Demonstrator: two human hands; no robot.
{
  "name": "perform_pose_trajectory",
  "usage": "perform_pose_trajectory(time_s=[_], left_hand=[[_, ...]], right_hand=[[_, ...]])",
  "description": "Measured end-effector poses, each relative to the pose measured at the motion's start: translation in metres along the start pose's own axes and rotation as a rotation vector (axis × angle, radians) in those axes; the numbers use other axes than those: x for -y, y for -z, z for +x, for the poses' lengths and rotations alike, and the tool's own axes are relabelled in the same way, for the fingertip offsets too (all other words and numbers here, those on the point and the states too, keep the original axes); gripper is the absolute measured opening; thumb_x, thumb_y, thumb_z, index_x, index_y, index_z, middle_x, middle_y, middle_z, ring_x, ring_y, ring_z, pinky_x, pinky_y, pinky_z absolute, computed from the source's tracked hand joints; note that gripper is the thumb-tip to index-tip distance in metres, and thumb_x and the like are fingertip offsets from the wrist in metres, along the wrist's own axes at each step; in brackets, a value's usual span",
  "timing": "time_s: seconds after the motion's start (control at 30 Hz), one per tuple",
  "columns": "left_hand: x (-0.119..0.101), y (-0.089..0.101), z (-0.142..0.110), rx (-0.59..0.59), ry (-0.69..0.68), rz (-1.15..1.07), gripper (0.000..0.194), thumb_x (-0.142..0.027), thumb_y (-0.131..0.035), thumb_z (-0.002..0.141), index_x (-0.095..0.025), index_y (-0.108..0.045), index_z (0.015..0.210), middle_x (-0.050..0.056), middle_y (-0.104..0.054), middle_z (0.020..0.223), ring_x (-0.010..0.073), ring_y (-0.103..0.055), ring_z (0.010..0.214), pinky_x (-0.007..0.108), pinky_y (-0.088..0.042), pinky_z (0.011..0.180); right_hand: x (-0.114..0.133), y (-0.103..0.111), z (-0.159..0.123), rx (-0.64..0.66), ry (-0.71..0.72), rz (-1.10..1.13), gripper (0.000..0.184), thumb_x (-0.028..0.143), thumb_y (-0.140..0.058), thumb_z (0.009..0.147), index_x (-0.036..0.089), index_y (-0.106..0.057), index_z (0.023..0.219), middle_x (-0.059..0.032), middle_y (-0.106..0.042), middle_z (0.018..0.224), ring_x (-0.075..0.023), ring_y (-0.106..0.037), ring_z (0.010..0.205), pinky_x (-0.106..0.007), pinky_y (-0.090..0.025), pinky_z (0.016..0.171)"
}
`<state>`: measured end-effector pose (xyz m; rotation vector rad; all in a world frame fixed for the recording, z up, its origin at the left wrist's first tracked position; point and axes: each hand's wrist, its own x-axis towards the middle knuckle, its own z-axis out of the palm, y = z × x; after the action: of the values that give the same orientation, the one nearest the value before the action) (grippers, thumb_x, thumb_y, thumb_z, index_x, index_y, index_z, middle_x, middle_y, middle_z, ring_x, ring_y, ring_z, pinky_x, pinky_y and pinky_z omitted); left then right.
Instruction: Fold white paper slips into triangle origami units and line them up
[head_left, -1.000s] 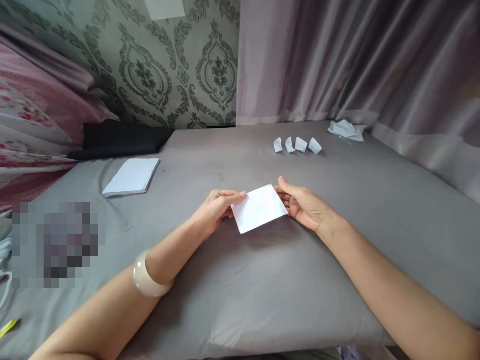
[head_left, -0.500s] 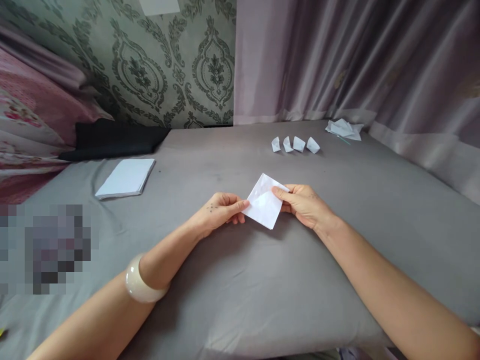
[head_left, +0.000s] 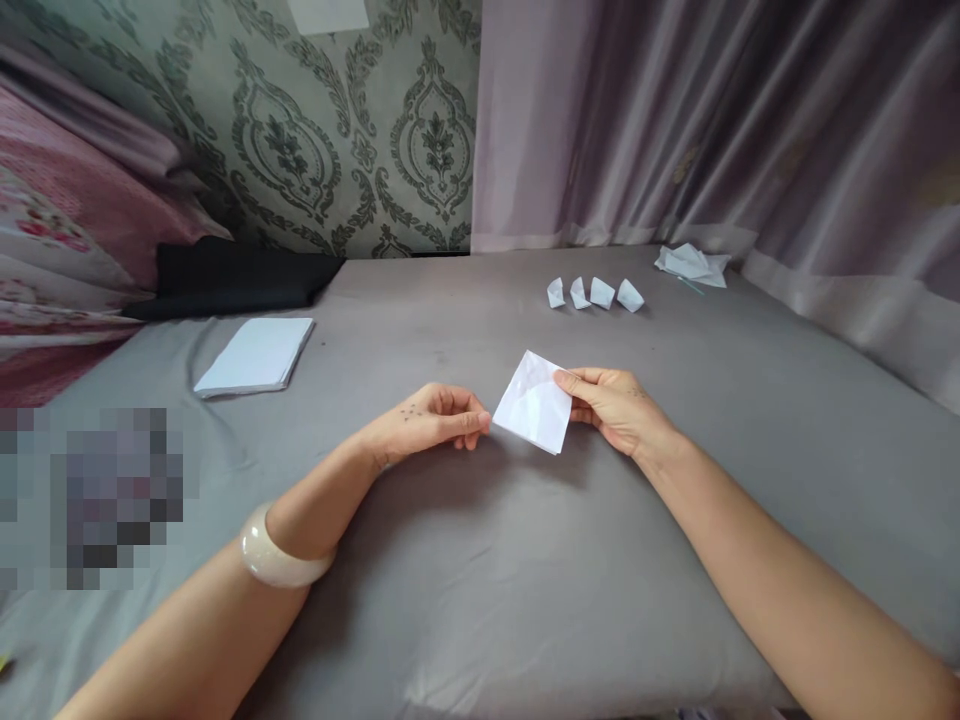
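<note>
A small square of folded white paper (head_left: 532, 405) is held above the grey cloth, turned so that a corner points up. My right hand (head_left: 611, 400) pinches its right edge, with the thumb on top and the fingers behind. At the paper's left corner is my left hand (head_left: 442, 415), its thumb and forefinger pressed together and the other fingers curled. Those fingertips are right beside the corner, and no paper shows between them. A pale bangle (head_left: 281, 550) circles the left forearm.
Several small folded paper pieces (head_left: 602, 292) stand in a row farther back. Loose white papers (head_left: 691, 264) lie at the back right, with a thin green stick (head_left: 690, 286). To the left are a stack of white paper (head_left: 259, 355) and a black cloth (head_left: 240, 275).
My left hand has slipped off the paper's left corner and drawn slightly left. The right hand still holds the paper, which has shifted a little to the right.
</note>
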<state>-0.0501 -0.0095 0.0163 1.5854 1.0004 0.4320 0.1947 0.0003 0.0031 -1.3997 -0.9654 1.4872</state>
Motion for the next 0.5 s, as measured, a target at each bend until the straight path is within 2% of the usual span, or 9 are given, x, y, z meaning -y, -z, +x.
perform_pose_trajectory(time_s=[0.07,0.13,0.17,0.23,0.33,0.4,0.5], left_hand=[[0.004,-0.002,0.002,-0.202,-0.1,0.143,0.025,-0.038,-0.058,0.082,-0.015,-0.062,0.091,0.004,-0.063,0.076,0.0127,-0.055,0.066,0.024,-0.043,0.059],[0.009,-0.005,0.006,-0.403,-0.292,0.361,0.032,-0.028,-0.059,0.081,-0.016,-0.058,0.11,0.009,-0.064,0.098,0.017,-0.058,0.082,0.029,-0.048,0.069],[0.011,-0.007,0.007,-0.457,-0.401,0.485,0.037,-0.024,-0.057,0.082,-0.017,-0.055,0.118,0.012,-0.062,0.109,0.0197,-0.058,0.094,0.033,-0.049,0.077],[0.015,-0.009,0.009,-0.443,-0.589,0.716,0.041,-0.016,-0.049,0.085,-0.02,-0.053,0.126,0.013,-0.057,0.126,0.0232,-0.052,0.114,0.04,-0.046,0.093],[0.018,-0.01,0.01,-0.32,-0.73,0.949,0.039,-0.01,-0.036,0.09,-0.021,-0.059,0.12,0.009,-0.059,0.129,0.023,-0.05,0.123,0.041,-0.044,0.099],[0.02,-0.01,0.01,-0.32,-0.734,1.028,0.037,-0.011,-0.034,0.092,-0.02,-0.062,0.116,0.009,-0.062,0.128,0.023,-0.053,0.122,0.04,-0.047,0.097],[0.024,-0.009,0.01,-0.469,-0.63,1.079,0.035,-0.014,-0.036,0.093,-0.018,-0.062,0.116,0.011,-0.063,0.126,0.0246,-0.056,0.12,0.042,-0.046,0.099]], right_hand=[[0.0,0.0,0.001,0.005,-0.017,-0.003,0.009,0.023,-0.071,0.079,0.014,-0.072,0.082,-0.0059,-0.072,0.079,-0.0101,-0.065,0.063,-0.018,-0.054,0.05],[-0.001,-0.001,0.001,0.038,-0.03,-0.012,0.011,0.024,-0.07,0.079,0.014,-0.073,0.083,-0.0053,-0.07,0.077,-0.0087,-0.062,0.06,-0.016,-0.052,0.046],[-0.002,-0.002,0.002,0.061,-0.034,-0.015,0.012,0.025,-0.07,0.079,0.014,-0.073,0.084,-0.005,-0.07,0.076,-0.0083,-0.061,0.058,-0.016,-0.051,0.045],[-0.003,-0.005,0.003,0.104,-0.033,-0.018,0.014,0.027,-0.071,0.078,0.015,-0.073,0.084,-0.0044,-0.069,0.074,-0.0079,-0.06,0.057,-0.016,-0.051,0.045],[-0.006,-0.01,0.004,0.168,0.008,-0.046,0.02,0.03,-0.066,0.082,0.014,-0.072,0.092,-0.0055,-0.069,0.079,-0.0094,-0.061,0.062,-0.019,-0.054,0.051],[-0.007,-0.014,0.004,0.138,0.111,-0.13,0.029,0.033,-0.061,0.085,0.015,-0.068,0.107,-0.009,-0.07,0.094,-0.0139,-0.066,0.077,-0.025,-0.057,0.065],[-0.01,-0.017,-0.001,-0.016,0.452,-0.441,0.047,0.038,-0.06,0.085,0.019,-0.055,0.127,-0.0124,-0.06,0.127,-0.023,-0.058,0.113,-0.041,-0.051,0.093]])
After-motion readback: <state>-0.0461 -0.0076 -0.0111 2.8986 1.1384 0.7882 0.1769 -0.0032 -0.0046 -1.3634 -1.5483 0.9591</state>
